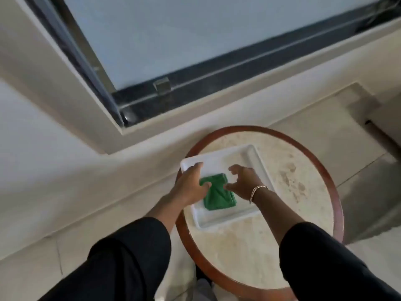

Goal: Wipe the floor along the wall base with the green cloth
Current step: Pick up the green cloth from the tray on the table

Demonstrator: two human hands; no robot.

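A folded green cloth (218,195) lies in a white rectangular tray (245,157) on a small round table (282,246). My left hand (191,183) rests on the cloth's left edge, thumb on the fabric and fingers reaching to the tray's far left corner. My right hand (243,181) hovers at the cloth's right side with fingers curled and apart, thumb tip touching the cloth's edge. A chain bracelet (257,192) circles my right wrist. Both forearms wear black sleeves. Neither hand has lifted the cloth.
The table has a reddish-brown rim (334,192) and a pale stone top. Beyond it runs a cream wall base (152,135) under a dark-framed window (195,40). Pale floor tiles (368,192) lie to the right, and a wall recess (368,124) sits at far right.
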